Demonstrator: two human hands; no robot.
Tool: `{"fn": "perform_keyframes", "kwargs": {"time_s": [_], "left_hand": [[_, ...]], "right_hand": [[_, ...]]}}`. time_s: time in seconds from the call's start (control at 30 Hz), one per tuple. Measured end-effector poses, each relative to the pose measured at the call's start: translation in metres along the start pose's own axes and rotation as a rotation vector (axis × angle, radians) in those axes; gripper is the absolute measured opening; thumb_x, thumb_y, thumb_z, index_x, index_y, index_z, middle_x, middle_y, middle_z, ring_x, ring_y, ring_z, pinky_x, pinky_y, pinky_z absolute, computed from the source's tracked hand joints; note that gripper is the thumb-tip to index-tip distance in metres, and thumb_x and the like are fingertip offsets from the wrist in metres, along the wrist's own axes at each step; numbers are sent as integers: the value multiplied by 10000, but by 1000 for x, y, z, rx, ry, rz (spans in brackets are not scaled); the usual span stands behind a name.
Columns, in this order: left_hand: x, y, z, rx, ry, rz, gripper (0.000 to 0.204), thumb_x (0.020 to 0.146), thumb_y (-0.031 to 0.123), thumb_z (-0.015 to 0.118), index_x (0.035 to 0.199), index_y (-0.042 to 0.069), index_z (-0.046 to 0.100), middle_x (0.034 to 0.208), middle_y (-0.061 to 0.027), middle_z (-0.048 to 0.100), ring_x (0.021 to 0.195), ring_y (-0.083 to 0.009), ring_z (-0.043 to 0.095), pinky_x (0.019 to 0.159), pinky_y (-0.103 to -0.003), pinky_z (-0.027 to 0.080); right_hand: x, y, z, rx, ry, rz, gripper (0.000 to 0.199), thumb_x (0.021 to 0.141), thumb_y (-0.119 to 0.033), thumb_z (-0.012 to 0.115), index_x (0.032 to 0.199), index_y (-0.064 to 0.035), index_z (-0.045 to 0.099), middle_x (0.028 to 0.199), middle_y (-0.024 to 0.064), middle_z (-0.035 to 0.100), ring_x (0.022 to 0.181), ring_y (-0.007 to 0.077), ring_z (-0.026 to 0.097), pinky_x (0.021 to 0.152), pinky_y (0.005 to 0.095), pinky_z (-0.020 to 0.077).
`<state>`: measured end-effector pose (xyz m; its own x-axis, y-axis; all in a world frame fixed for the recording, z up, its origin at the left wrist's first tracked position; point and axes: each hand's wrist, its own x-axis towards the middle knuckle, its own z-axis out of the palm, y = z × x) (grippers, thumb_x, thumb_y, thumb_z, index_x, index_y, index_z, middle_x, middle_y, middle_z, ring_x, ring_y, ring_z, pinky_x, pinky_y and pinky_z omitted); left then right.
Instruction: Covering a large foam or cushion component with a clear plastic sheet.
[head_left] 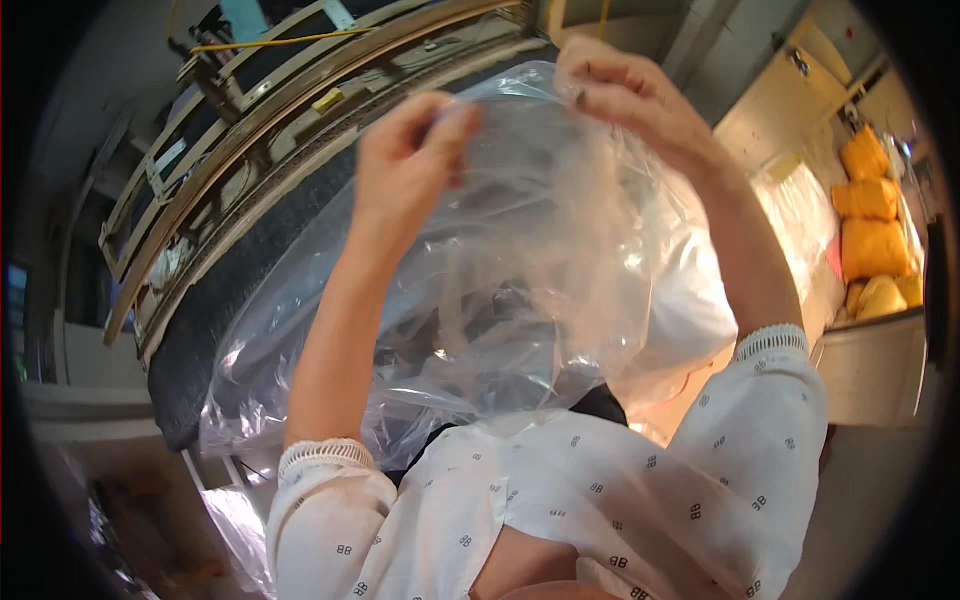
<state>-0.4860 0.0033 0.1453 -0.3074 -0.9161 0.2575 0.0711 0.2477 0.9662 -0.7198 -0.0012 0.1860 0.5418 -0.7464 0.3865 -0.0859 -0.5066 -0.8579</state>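
A large clear plastic bag (500, 250) hangs crumpled between my raised arms and spreads down toward my body. My left hand (415, 150) is closed on its upper edge at the left, fingers curled in. Higher and to the right, my right hand (630, 95) pinches the same upper edge. Between both hands the film is stretched across, thin enough to see the dark surface behind. Motion slightly blurs the film and fingers. The lower part of the bag lies in shiny folds over the dark worktop and against my front.
Behind the bag lies a black-covered worktop (185, 340). A long wooden and metal frame (270, 100) runs along its far left side, with a yellow rod (280, 42) above. At right, white plastic-wrapped material (690, 300) glows under light, and orange bundles (868, 205) stand stacked on a cabinet.
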Motion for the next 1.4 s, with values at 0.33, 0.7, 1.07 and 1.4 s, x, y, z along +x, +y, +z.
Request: {"fn": "perform_keyframes", "kwargs": {"time_s": [0.33,0.7,1.07,1.4], "left_hand": [[-253,76,-169,841,943,-173,300,882,257,524,1059,21,576,1039,-55,571,937,-149,511,803,-277,409],[-395,185,-398,1657,1129,-161,324,869,249,510,1013,-29,592,1006,-147,591,877,-233,553,786,-330,438],[-254,-50,-415,1411,762,-256,356,872,350,529,1014,42,637,968,-94,643,886,-227,595,797,-292,433],[-317,-74,-539,1570,1060,-583,401,800,408,545,959,57,657,881,-126,649,814,-287,599,724,-344,444]], "right_hand": [[-78,143,4,-1043,242,58,113,765,-179,588,851,-122,633,766,30,597,775,229,590,637,350,459],[-193,207,3,-1106,104,524,111,744,-187,542,823,-151,611,827,84,627,811,302,596,642,427,475],[-619,85,-117,-1237,-554,2292,257,809,-205,557,1033,-118,646,1100,45,612,998,263,587,707,453,495],[-197,97,-342,-358,1068,376,204,842,-194,471,856,-44,609,741,47,547,616,122,542,556,256,457]]}}
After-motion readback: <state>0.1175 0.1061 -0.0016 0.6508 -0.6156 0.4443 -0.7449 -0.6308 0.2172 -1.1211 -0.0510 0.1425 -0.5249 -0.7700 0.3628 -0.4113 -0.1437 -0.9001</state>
